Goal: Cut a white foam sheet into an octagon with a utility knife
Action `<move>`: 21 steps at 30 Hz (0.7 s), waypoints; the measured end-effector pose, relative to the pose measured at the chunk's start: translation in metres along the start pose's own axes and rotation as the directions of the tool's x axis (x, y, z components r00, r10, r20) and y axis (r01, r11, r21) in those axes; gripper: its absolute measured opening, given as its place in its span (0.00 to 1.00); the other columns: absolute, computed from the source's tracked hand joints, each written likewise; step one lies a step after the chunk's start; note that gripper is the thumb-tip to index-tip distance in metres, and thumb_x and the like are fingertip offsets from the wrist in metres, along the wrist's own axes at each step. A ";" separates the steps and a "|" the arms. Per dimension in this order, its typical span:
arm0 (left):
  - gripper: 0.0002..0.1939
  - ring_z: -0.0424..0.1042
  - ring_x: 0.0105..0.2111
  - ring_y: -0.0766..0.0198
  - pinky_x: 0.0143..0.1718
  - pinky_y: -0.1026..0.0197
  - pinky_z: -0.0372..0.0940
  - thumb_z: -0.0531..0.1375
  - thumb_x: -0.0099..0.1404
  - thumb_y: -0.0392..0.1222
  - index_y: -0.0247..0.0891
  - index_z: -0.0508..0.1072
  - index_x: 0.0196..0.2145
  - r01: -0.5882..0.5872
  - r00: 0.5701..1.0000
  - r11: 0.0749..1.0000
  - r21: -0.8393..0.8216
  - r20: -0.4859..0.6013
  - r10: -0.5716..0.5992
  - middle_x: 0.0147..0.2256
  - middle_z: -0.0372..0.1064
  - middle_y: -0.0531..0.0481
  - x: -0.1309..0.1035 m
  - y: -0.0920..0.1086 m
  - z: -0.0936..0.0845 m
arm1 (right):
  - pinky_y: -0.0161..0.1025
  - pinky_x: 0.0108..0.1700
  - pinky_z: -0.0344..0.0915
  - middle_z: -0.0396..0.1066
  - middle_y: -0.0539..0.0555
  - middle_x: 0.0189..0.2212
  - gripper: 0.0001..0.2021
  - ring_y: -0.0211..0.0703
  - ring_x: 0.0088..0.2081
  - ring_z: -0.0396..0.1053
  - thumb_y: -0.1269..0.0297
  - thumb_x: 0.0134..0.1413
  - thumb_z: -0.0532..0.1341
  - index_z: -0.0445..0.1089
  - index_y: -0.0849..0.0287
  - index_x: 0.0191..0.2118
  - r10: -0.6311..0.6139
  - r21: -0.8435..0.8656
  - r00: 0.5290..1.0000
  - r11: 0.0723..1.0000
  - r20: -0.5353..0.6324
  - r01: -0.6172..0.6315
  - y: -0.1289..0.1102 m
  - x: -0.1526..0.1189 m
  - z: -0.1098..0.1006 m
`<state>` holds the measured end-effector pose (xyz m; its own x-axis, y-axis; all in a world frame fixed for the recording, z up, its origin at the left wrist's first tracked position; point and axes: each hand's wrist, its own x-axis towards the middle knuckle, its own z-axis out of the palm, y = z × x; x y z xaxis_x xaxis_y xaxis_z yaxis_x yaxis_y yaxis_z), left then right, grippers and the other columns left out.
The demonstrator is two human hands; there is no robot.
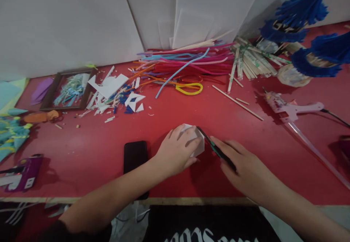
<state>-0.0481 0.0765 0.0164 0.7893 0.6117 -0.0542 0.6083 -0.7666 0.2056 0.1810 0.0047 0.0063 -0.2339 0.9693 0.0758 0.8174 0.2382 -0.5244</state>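
White piece (pixel 201 146): lay under the left hand (pixel 175 148), over the red counter (pixel 175 107).
Left hand: fingers spread across the piece; whether the thumb pinched it could not be told.
Right hand (pixel 242 165): grip closed around a slim dark tool (pixel 216 148), seemingly a knife, tip beside the piece's edge.
Slip risk: a skidding tip could have caught the left fingers, close by.
Shift risk: light pressure could have let the piece turn.
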 end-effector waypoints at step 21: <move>0.28 0.62 0.65 0.36 0.61 0.35 0.66 0.69 0.65 0.51 0.40 0.72 0.59 0.023 0.997 1.000 0.002 -0.074 -0.023 0.64 0.65 0.37 0.001 0.001 0.006 | 0.38 0.23 0.72 0.76 0.63 0.45 0.28 0.45 0.29 0.78 0.73 0.60 0.51 0.71 0.58 0.64 -0.023 -0.126 0.995 0.991 0.098 0.035 0.000 -0.009 -0.010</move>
<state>-0.0461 0.0751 0.0111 0.7668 0.6418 0.0131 0.6265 -0.7526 0.2028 0.1882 -0.0035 0.0145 -0.3030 0.9530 0.0048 0.8685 0.2782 -0.4102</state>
